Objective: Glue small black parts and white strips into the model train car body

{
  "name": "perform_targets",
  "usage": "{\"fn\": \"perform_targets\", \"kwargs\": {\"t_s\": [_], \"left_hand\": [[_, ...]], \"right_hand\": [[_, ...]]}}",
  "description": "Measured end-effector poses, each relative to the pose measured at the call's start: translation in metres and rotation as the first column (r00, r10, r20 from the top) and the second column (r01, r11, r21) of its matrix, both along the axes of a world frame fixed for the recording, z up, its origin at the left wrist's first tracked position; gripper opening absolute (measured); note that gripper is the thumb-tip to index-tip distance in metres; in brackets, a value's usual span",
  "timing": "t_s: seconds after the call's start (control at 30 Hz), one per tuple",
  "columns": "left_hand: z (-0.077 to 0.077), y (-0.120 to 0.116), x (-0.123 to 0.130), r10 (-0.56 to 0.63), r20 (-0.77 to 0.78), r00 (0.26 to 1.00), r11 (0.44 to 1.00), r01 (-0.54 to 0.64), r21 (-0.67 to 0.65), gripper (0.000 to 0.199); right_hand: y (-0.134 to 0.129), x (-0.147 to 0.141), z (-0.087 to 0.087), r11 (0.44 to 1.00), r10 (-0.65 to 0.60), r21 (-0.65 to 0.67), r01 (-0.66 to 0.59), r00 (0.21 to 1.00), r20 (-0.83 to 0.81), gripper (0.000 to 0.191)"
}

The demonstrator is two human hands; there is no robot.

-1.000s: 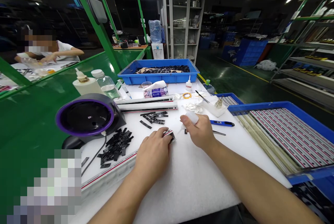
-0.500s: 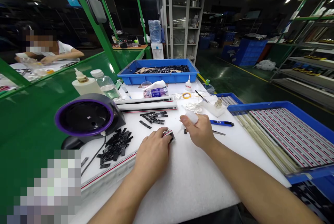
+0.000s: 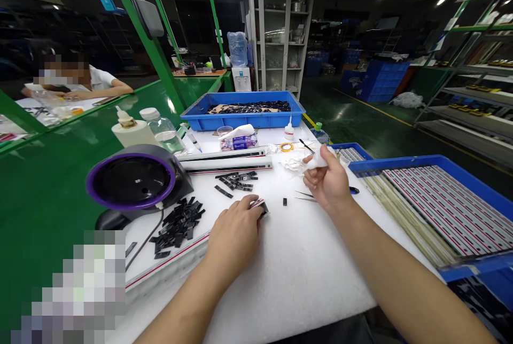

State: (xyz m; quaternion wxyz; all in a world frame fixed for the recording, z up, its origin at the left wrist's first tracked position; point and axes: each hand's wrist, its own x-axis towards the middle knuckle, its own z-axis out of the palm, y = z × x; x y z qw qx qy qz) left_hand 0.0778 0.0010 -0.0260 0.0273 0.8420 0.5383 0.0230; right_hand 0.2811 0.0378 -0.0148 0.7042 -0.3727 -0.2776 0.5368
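My left hand (image 3: 236,232) is wrapped over the end of a long white strip (image 3: 170,258) with a red line, which lies slantwise on the white table. In my right hand (image 3: 331,181), raised over the table's right part, is a small white bottle (image 3: 316,159), partly hidden by the fingers. Below that hand lie tweezers (image 3: 306,197), their rear part covered. One small black piece (image 3: 285,202) sits between my hands. Left of my left hand are a pile of black pieces (image 3: 180,226) and a smaller group (image 3: 238,180).
A round purple-rimmed device (image 3: 130,178) stands at the left. Two more strips (image 3: 228,163) lie behind the black pieces. A blue tray (image 3: 244,119) stands at the back, another with many strips (image 3: 441,159) at the right. A person (image 3: 100,81) sits far left.
My right hand has moved right and up with the white bottle, away from the strip's end, and has turned. The tweezers' tips now show. My left hand has stayed in place.
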Motion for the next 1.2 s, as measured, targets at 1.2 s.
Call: {"fn": "perform_targets", "kwargs": {"t_s": [1.2], "left_hand": [[-0.002,-0.001,-0.004,-0.044,0.032,0.999,0.997,0.042,0.058,0.034]], "right_hand": [[0.006,0.069,0.000,0.699,-0.631,0.527,0.483,0.069,0.773,0.029]]}}
